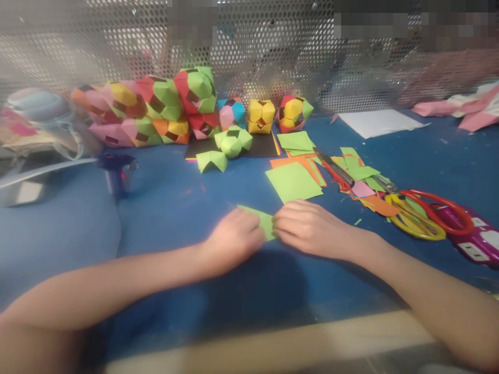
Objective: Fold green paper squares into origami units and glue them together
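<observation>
You are holding a small green paper low over the blue table, straight in front of you and between your 2 hands. Your left hand, blurred, is gripping the paper's left end with its fingers curled in, and your right hand is pinching the right end with bent fingers; the thumbs are hiding from view. Just beyond your right hand, a stack of green squares is lying partly over some orange paper. To the right, a red cutter is resting by a pile of paper scraps, and the scissors, with red and yellow handles, are lying between that pile and a purple pack. Farther back, 2 folded green pieces are sitting near each other: 1 pointed piece and 1 rounder piece at the dark paper. Behind them, many colourful paper balls are standing along a perforated metal screen, some stacked. On the left, a dark blue glue gun is standing near a pale bottle.
</observation>
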The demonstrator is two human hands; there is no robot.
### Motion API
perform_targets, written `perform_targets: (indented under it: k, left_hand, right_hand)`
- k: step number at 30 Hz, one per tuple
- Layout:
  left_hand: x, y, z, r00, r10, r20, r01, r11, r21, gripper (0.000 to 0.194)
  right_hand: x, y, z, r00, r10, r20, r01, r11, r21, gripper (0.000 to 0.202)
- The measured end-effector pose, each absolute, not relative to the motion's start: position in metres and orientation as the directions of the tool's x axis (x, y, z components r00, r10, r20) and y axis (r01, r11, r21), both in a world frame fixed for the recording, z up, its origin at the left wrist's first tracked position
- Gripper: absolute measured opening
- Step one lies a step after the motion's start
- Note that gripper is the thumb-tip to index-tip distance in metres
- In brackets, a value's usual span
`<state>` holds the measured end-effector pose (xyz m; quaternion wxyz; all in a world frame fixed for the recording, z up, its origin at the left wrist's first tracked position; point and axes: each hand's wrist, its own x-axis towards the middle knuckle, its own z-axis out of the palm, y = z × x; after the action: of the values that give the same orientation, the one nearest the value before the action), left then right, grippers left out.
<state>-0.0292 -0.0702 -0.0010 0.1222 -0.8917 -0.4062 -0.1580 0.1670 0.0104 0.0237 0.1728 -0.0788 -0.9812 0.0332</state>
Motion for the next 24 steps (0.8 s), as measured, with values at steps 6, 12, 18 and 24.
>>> perform_targets:
  k: [6, 12, 18, 24]
  left_hand:
    - [-0.0261, -0.0683, 0.0027, 0.707, 0.614, 0.351, 0.651, -0.759, 0.016, 0.024]
    - [-0.0243, -0.0736, 0.0017, 0.672, 0.701, 0.24, 0.733, -0.675, -0.082, 0.019]
    - [-0.0266, -0.0767, 0.0008, 0.601, 0.762, 0.243, 0.792, -0.527, -0.307, 0.024]
    - [-0.0258, -0.0729, 0.0046, 0.602, 0.766, 0.226, 0.786, -0.519, -0.336, 0.031]
  right_hand:
    - [0.1687, 0.013, 0.0175, -0.937, 0.181, 0.3, 0.144, 0.979, -0.141, 0.031]
    - [0.168, 0.012, 0.0178, -0.932, 0.181, 0.315, 0.142, 0.98, -0.142, 0.032]
    - [0.1682, 0.0117, 0.0188, -0.932, 0.193, 0.306, 0.155, 0.977, -0.146, 0.033]
    - [0.1659, 0.0132, 0.0149, -0.927, 0.185, 0.326, 0.149, 0.98, -0.132, 0.028]
